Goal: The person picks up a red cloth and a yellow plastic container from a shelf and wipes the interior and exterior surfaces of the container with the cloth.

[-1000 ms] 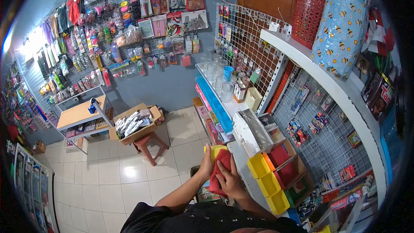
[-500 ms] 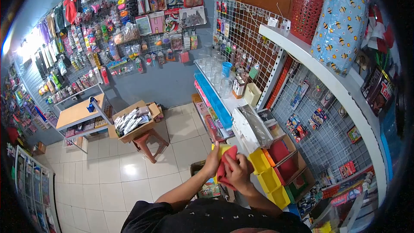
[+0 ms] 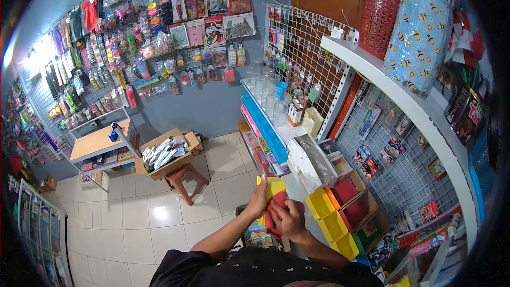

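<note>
My left hand [image 3: 258, 200] grips the left side of a small yellow plastic bin [image 3: 275, 185], held up in front of my chest. Its colour matches the yellow bins on the shelf at my right. My right hand [image 3: 288, 218] is closed on a bunched red cloth [image 3: 273, 217], which lies against the bin's face. Part of the bin is hidden behind the cloth and my fingers.
Yellow bins [image 3: 333, 226] and red-lined boxes [image 3: 355, 210] stand close at my right. Beyond them a white shelf [image 3: 291, 127] carries glasses and a blue cup [image 3: 281, 91]. A stool [image 3: 187, 185] bears a carton [image 3: 141, 166] of packets. An open box lies below my hands.
The red cloth and my right hand have shifted slightly down and left across the yellow bin, so more of its upper part shows. My left hand keeps its grip.
</note>
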`<action>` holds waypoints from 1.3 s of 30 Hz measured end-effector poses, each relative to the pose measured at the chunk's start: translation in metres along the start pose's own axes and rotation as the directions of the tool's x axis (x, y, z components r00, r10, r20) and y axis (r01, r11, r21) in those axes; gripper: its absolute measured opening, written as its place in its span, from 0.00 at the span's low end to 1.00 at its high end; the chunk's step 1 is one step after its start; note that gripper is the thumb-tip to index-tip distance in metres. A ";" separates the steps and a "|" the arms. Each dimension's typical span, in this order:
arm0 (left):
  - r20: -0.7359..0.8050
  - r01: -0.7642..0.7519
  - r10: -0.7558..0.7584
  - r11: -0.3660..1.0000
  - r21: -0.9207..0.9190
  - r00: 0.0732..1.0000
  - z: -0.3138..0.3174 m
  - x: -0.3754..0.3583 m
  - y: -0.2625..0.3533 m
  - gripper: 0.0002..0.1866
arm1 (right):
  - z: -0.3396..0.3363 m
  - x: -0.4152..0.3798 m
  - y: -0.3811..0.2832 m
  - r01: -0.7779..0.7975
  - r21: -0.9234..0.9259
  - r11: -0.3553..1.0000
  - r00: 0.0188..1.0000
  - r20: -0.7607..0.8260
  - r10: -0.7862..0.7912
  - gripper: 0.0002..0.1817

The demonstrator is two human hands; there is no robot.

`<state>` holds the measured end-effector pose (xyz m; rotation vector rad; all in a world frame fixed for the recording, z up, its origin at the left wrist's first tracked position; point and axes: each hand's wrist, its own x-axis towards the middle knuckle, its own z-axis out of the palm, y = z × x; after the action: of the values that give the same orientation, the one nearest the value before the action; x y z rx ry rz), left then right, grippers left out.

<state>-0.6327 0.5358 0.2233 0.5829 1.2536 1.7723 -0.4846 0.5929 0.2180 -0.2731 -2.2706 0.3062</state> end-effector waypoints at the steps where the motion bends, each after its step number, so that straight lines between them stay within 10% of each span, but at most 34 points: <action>1: 0.004 0.014 -0.014 0.999 -0.052 1.000 -0.001 0.001 0.003 0.39 | 0.001 -0.001 0.000 0.026 0.014 1.000 1.000 0.011 -0.026 0.20; 5: 0.041 0.029 -0.040 0.969 0.246 0.998 -0.005 -0.009 -0.025 0.36 | 0.001 0.029 0.016 -0.134 0.026 0.991 0.990 -0.051 0.135 0.15; 15: -0.035 -0.004 0.008 0.994 0.105 0.999 -0.009 -0.018 0.017 0.38 | 0.010 0.027 -0.006 0.051 -0.011 0.999 0.996 -0.068 -0.052 0.14; 27: -0.016 0.039 -0.035 0.939 0.343 0.999 -0.060 -0.020 0.012 0.42 | 0.047 0.058 -0.014 0.120 0.123 0.985 0.989 -0.103 -0.107 0.11; 39: 0.101 0.078 -0.087 0.992 0.096 0.991 -0.120 -0.011 0.000 0.40 | 0.085 0.089 -0.061 -0.092 0.038 0.995 0.983 -0.156 0.096 0.09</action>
<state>-0.7195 0.4646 0.1786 0.6586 1.2733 1.6018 -0.6125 0.5499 0.2449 -0.3766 -2.0992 0.3553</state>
